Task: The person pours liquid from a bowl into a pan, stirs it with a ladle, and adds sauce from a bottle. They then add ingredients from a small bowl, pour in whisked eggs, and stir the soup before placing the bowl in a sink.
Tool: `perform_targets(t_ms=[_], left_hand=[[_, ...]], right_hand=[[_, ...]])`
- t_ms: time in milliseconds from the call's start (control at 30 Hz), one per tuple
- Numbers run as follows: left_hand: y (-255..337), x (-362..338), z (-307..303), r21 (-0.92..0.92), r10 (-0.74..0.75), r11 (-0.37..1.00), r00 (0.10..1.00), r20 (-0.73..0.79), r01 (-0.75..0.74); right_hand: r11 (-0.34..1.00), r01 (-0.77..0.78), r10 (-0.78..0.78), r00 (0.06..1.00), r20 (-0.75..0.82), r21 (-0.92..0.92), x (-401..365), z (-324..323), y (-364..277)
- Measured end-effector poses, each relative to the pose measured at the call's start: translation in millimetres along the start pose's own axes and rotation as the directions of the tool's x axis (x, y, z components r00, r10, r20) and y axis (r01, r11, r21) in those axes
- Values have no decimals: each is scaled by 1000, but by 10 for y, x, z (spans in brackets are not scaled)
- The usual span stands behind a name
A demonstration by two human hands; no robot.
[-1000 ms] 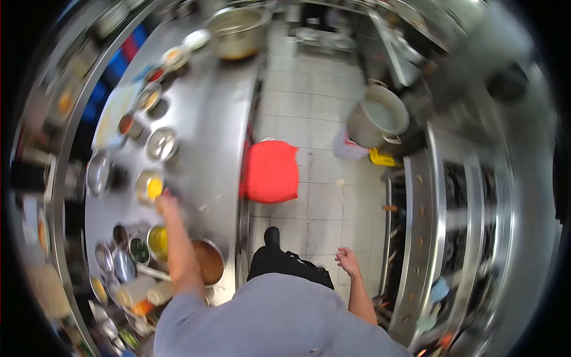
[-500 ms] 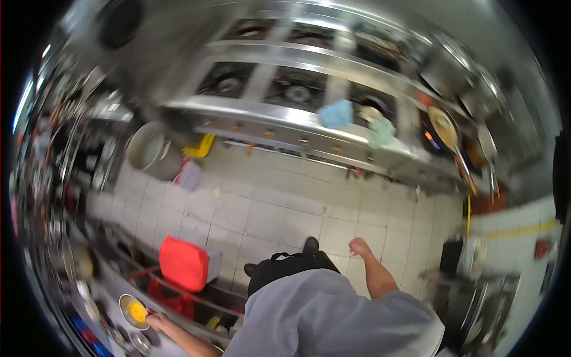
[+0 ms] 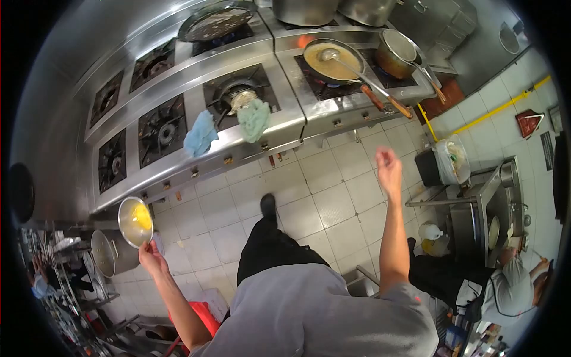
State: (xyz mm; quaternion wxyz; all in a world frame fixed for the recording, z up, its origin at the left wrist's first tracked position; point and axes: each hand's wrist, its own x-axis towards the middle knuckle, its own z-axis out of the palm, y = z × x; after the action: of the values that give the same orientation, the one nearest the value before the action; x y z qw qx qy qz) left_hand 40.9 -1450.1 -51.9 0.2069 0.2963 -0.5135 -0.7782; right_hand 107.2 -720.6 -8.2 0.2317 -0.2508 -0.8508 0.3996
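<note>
My left hand [image 3: 153,258] grips the rim of a metal bowl [image 3: 126,215], its fingers closed on the near edge. Yellow liquid that looks like egg [image 3: 141,217] lies in the bowl, which is tilted. My right hand [image 3: 388,168] is held out over the floor in front of the stove, fingers loosely curled and apart, with nothing visible in them; it is slightly blurred. Beyond it, a frying pan [image 3: 321,66] of brownish liquid sits on a burner with a ladle [image 3: 357,71] in it. Flame shows at the pan's far left edge.
A pot with a strainer [image 3: 397,50] stands right of the pan. Blue [image 3: 201,134] and green [image 3: 254,121] cloths lie on the stove's front edge [image 3: 172,169]. A large pot [image 3: 106,253] stands at left. A co-worker [image 3: 505,288] is at right, near a waste bin [image 3: 452,159].
My view and body have turned right toward the lit burners. The bowl has come forward in my left hand, and my right arm has stretched out toward the stove. A co-worker has come into view.
</note>
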Motion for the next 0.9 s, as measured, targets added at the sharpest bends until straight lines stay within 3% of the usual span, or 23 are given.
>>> perform_targets(t_ms=[100,167,267,367,467,567,600,667,733,800,900], left_hand=[[-249,-157,968,29,-57,998,989,134,53],[-460,-243,1495,67,-85,995,969,231,71],[-808,-211,2084,92,-97,993,939,329,70],[-945,-345,2792,96,-157,986,939,306,134],[-1085,-364,3363,112,-163,985,933,322,133],[-1179,-326,3723,142,-147,985,925,350,103],[-1224,-320,3815,150,-140,984,922,362,91],[-1265,-373,3990,150,-133,985,913,386,79],[-1301,-516,4185,160,-125,985,922,367,70],[-1345,-780,4399,186,-117,981,945,305,61],[-1497,-1177,4549,168,-97,984,954,284,50]], right_hand=[[969,208,-222,969,-103,-129,1114,-71,-4],[912,247,-280,958,-56,-328,1866,-22,209],[820,267,-248,963,107,-506,2730,179,645],[750,242,4,929,370,-615,3098,340,842],[775,365,-74,864,498,-517,3291,345,981],[776,258,68,873,484,-575,3347,244,806],[795,311,12,850,527,-521,3422,232,1074],[941,-68,258,778,573,-331,3356,185,914],[880,-445,430,601,674,-165,3343,111,730],[653,-754,495,354,794,-71,3365,24,642],[312,-950,287,118,950,24,3375,-149,598]])
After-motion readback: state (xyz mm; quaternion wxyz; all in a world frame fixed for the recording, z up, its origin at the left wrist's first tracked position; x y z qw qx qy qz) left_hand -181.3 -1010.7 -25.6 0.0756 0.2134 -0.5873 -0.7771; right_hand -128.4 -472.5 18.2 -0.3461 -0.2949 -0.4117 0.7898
